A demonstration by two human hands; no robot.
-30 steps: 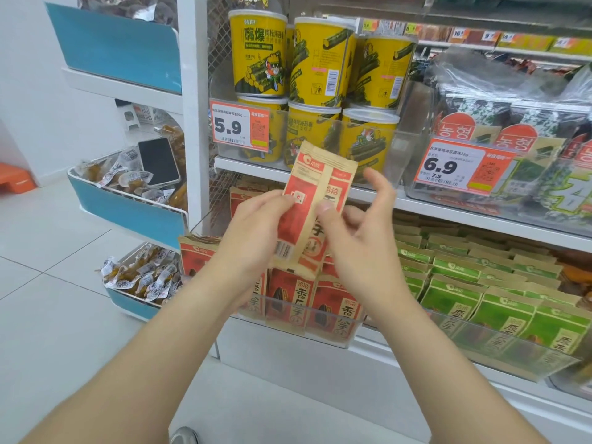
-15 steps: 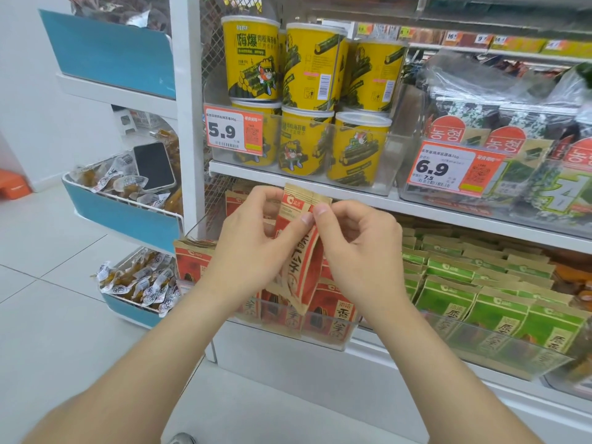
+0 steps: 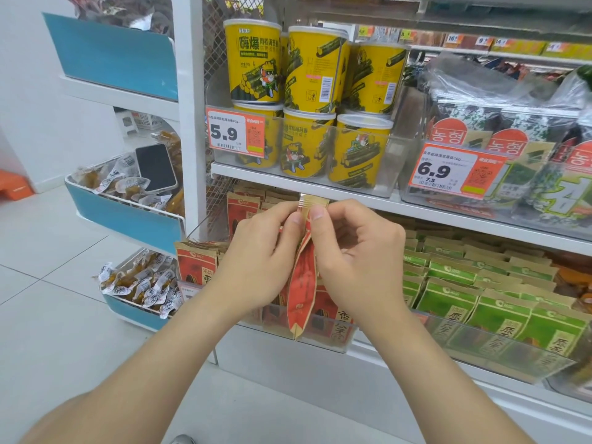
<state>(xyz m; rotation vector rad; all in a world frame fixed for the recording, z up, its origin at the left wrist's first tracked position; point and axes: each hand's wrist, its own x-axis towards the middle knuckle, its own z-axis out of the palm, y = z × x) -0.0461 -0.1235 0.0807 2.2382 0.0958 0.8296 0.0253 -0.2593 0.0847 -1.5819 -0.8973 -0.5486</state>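
Left hand (image 3: 256,254), frame centre, pinches top seal of red snack packet (image 3: 302,283); right hand (image 3: 358,257) pinches same seal from opposite side; packet hangs between them. Middle left, blue bin (image 3: 128,219): wrapped snacks, phone (image 3: 156,166). Behind hands, clear tray (image 3: 323,347): matching red packets. Upper centre: yellow canisters (image 3: 358,152). Lower right: green packets (image 3: 448,302). Held packet edge-on, red, kraft-brown seal, creased.

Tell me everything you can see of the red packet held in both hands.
The red and kraft-brown paper-look snack pouch hangs upright, turned nearly edge-on, with a crimped tan top seal. The left hand and right hand pinch that seal from either side. Its lower end hangs before a clear plastic bin.
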